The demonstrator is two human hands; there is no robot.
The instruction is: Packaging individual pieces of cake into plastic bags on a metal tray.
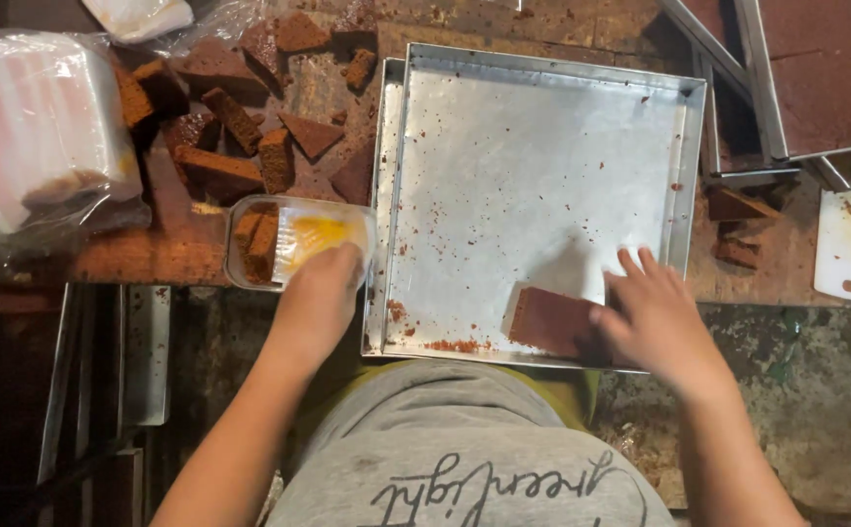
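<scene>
The left hand (pixel 316 293) is gripping a clear box (pixel 298 241) of cake on the tabletop (pixel 181 249). The right hand (pixel 652 317), fingers spread, is resting on a cake slab (pixel 552 320) in the tray (pixel 533 166).

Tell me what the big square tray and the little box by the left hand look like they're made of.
The square tray looks like bare metal, probably aluminium or steel: dull silver sheen, folded rim, soft reflections, crumbs scattered on it. The small box under the left hand appears to be thin clear plastic: brown cake slices show through its wall. The right hand rests on a brown cake block in the tray.
</scene>
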